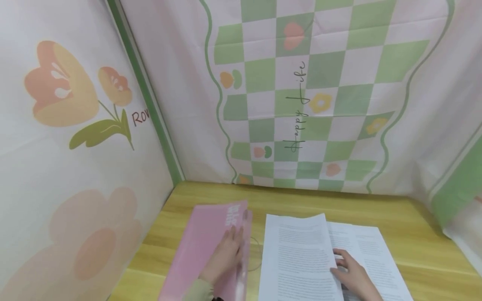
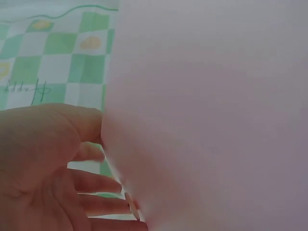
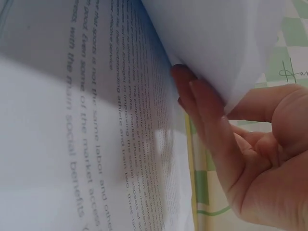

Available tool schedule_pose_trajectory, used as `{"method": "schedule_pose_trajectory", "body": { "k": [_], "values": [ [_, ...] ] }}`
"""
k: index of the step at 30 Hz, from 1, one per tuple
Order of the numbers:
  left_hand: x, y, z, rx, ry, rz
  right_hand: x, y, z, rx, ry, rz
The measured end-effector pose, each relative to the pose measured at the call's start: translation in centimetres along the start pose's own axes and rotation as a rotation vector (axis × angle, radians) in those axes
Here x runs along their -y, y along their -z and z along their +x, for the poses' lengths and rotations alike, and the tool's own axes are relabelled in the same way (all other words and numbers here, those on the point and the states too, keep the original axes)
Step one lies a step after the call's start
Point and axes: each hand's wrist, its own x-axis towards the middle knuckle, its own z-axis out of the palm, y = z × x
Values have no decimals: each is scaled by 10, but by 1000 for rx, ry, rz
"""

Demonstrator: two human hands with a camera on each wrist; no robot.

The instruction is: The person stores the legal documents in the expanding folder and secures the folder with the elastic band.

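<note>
On the left of the table in the head view lies a pink folder [image 1: 199, 238] with white lettering near its top edge. My left hand [image 1: 224, 255] is over its cover, fingers towards the right edge. In the left wrist view, the thumb and fingers of my left hand [image 2: 48, 163] hold the edge of the pink folder [image 2: 207, 106]. To the right, my right hand [image 1: 354, 274] pinches the right edge of a printed sheet [image 1: 301, 255], which is lifted over more printed pages [image 1: 370, 246]. The right wrist view shows this sheet [image 3: 211, 38] between the thumb and fingers of my right hand [image 3: 255, 159].
A thin cord loop [image 1: 257, 255] lies between the folder and the papers. The wooden table [image 1: 211, 192] meets a checkered cloth [image 1: 293, 125] at the back. A flower-print cloth [image 1: 75, 175] hangs along the left side.
</note>
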Motion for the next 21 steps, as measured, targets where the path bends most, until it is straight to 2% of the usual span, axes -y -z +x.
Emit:
{"method": "schedule_pose_trajectory", "body": {
  "k": [5,9,12,18,21],
  "values": [
    [3,4,0,-14,33,-78,1,0,-6,-15,8,152],
    [4,8,-1,-17,44,-112,-1,1,-11,-17,48,231],
    [5,10,-3,-15,42,-116,-4,2,-11,2,65,272],
    [5,14,-3,-8,28,-112,-8,4,-10,52,55,400],
    [6,17,-1,3,24,-126,-9,6,-9,52,33,429]
  ]
}}
